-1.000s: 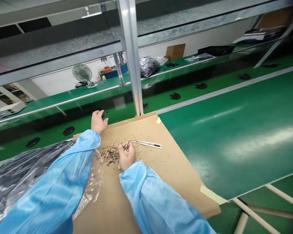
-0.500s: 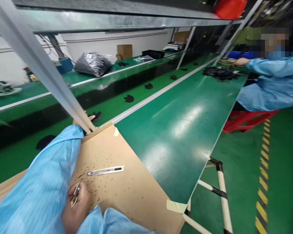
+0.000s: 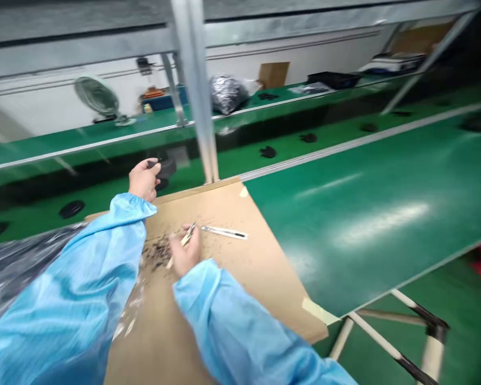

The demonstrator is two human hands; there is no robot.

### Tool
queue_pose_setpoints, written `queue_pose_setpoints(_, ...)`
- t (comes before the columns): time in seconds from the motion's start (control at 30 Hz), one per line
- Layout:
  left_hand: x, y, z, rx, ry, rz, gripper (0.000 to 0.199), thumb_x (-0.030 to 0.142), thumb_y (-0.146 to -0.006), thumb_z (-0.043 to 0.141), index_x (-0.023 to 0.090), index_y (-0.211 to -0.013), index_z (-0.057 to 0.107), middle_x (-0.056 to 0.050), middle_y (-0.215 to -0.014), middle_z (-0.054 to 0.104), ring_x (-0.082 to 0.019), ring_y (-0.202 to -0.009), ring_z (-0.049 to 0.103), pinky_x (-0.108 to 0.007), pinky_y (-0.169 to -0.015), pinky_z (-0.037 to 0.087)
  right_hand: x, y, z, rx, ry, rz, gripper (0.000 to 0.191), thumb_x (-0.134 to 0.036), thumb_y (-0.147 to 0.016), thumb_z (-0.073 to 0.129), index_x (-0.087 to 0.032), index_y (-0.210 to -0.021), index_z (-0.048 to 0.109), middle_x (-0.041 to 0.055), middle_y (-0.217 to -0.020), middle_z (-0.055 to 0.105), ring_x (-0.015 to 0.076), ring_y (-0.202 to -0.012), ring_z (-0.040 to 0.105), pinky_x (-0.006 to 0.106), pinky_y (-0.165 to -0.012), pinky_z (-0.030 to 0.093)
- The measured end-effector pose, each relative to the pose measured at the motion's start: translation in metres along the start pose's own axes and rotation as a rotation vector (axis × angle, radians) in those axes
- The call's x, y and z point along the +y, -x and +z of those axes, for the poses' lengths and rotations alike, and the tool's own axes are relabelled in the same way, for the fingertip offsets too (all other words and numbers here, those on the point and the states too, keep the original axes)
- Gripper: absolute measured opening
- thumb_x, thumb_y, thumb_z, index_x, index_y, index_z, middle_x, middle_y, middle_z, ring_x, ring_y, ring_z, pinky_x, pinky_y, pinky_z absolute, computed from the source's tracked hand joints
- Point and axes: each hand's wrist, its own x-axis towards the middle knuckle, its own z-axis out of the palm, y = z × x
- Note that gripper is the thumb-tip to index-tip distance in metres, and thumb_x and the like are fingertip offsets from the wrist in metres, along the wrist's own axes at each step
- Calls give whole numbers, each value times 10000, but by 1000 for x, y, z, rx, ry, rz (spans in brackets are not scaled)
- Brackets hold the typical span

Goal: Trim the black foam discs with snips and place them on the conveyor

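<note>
1. Left hand [image 3: 143,181], raised above the far edge of the board, fingers curled and nearly closed: I read a small black piece [image 3: 154,164] pinched at the fingertips, its shape blurred
2. Right hand [image 3: 184,254], nearly closed, holds slim steel tweezers [image 3: 187,235] pen-style, a grip suited to fine picking
3. Loose black crumbs [image 3: 156,252] lie heaped just beside this hand on a tan corrugated cardboard sheet [image 3: 232,278], apparently laid down to protect the bench
4. Silver snap-off utility knife [image 3: 223,231] rests on the sheet, within easy reach of the right hand
5. Pale yellow masking tape [image 3: 319,311] appears to anchor the sheet's corner to the glossy green workbench [image 3: 369,214] against slipping
6. Black moulded parts [image 3: 268,152] lie spaced along a green conveyor belt [image 3: 336,144] beyond
</note>
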Motion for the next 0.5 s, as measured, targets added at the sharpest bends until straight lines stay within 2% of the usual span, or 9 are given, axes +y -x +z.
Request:
queue_pose_setpoints(0.13, 20, 72, -97, -50, 268, -2, 225, 265, -786, 639, 191, -988, 573, -14, -882, 613, -78, -624, 559, -178, -512, 420, -2, -11, -3, -16, 158, -92, 314, -375, -759, 570, -185, -1000, 504, 23, -821, 540, 162, -757, 526, 268, -697, 434)
queue_pose_setpoints(0.2, 18, 109, -134, -49, 366, -55, 238, 304, -785, 650, 215, -978, 543, -12, -898, 626, -101, -670, 595, -189, -531, 443, -2, -15, -3, -33, 175, -95, 343, -395, -742, 570, -172, -1000, 524, 21, -804, 542, 156, -708, 525, 280, -696, 441)
queue_pose_setpoints(0.27, 4, 140, -160, -26, 441, -126, 280, 337, -760, 685, 222, -968, 537, -6, -889, 632, -102, -662, 598, -175, -498, 422, -2, -16, -2, -56, 162, -93, 376, -418, -750, 556, -167, -1029, 525, 12, -786, 542, 148, -668, 524, 283, -683, 449)
queue_pose_setpoints(0.37, -29, 165, -178, 63, 589, -196, 362, 332, -681, 764, 200, -954, 566, 3, -818, 627, -79, -593, 558, -151, -412, 338, -5, -10, -2, -114, 158, -149, 388, -437, -772, 547, -168, -1051, 513, 3, -767, 538, 138, -641, 519, 275, -655, 457)
queue_pose_setpoints(0.5, -61, 172, -172, 165, 735, -244, 348, 326, -664, 779, 179, -920, 595, 6, -772, 631, -86, -604, 567, -164, -470, 401, -9, 4, -6, -187, 226, -229, 429, -467, -801, 544, -164, -1102, 515, 29, -827, 561, 143, -681, 539, 287, -670, 471)
